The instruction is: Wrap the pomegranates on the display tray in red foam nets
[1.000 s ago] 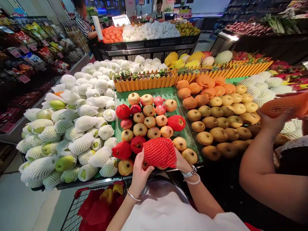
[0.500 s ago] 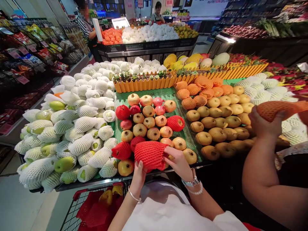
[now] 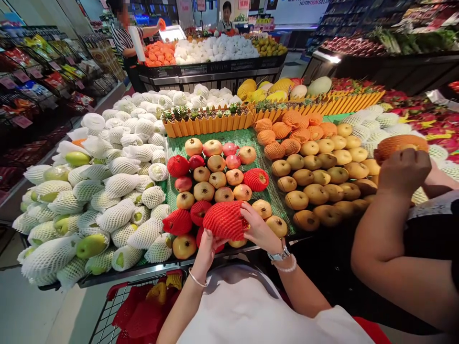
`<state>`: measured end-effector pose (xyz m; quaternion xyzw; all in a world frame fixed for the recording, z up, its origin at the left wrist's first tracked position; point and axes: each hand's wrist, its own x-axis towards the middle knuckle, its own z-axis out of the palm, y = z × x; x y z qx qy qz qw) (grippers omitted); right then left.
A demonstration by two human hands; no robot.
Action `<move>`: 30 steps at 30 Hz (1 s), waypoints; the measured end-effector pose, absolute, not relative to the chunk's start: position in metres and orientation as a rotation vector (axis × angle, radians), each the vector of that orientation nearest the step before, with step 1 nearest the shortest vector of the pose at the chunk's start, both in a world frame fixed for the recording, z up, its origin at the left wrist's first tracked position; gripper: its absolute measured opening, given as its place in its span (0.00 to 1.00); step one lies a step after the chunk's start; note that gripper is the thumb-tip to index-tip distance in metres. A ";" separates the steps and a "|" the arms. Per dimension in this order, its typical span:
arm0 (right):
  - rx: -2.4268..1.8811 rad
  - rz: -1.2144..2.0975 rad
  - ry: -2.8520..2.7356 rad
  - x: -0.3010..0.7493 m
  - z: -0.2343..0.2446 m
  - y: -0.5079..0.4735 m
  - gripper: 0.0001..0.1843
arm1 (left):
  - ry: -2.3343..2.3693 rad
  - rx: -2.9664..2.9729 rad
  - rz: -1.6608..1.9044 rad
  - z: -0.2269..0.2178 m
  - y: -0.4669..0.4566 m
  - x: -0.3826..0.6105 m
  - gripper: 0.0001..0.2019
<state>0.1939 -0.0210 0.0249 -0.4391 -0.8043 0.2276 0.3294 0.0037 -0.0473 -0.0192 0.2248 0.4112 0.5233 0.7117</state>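
We hold red foam net (image 3: 224,220) with pomegranate inside, low over front edge of green mat (image 3: 247,138). Left hand (image 3: 206,246) cups net from below, grip closed on it; right hand (image 3: 258,228) pinches its right edge. Since a second ago, net sits lower, tighter round fruit. Bare pomegranates (image 3: 218,179) behind. Co-worker's hand (image 3: 403,169) holds orange net (image 3: 398,145) beside pears (image 3: 315,193). Cart (image 3: 118,306) below.

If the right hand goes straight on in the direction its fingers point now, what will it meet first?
The right hand points leftward and already rests on the red foam net around a pomegranate, which the left hand supports from below. Beyond it probably comes the next netted pomegranate, though depth is unclear.
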 end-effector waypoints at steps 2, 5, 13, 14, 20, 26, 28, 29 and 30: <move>-1.102 0.521 -2.129 0.191 0.031 -0.029 0.25 | 0.879 0.447 1.186 -0.025 -0.047 0.005 0.37; -1.097 0.472 -2.189 0.185 0.045 -0.039 0.28 | 0.825 0.376 1.177 -0.031 -0.046 0.006 0.35; -1.234 0.387 -2.277 0.168 0.063 -0.045 0.33 | 0.676 0.293 1.159 -0.033 -0.045 0.014 0.36; -1.207 0.359 -2.311 0.167 0.062 -0.047 0.32 | 0.663 0.280 1.166 -0.034 -0.044 0.016 0.37; -1.204 0.252 -2.219 0.173 0.045 -0.056 0.35 | 0.686 0.262 1.330 -0.051 -0.044 0.018 0.31; -1.193 0.476 -2.144 0.194 0.032 -0.054 0.38 | 0.745 0.432 1.350 -0.074 -0.047 0.008 0.31; -1.043 0.620 -2.066 0.201 0.028 -0.053 0.36 | 0.770 0.455 1.389 -0.079 -0.050 0.004 0.34; -0.944 0.698 -1.984 0.203 0.026 -0.052 0.32 | 0.778 0.459 1.408 -0.080 -0.052 0.002 0.36; -0.855 0.758 -1.851 0.205 0.023 -0.051 0.25 | 0.790 0.465 1.425 -0.080 -0.053 0.000 0.37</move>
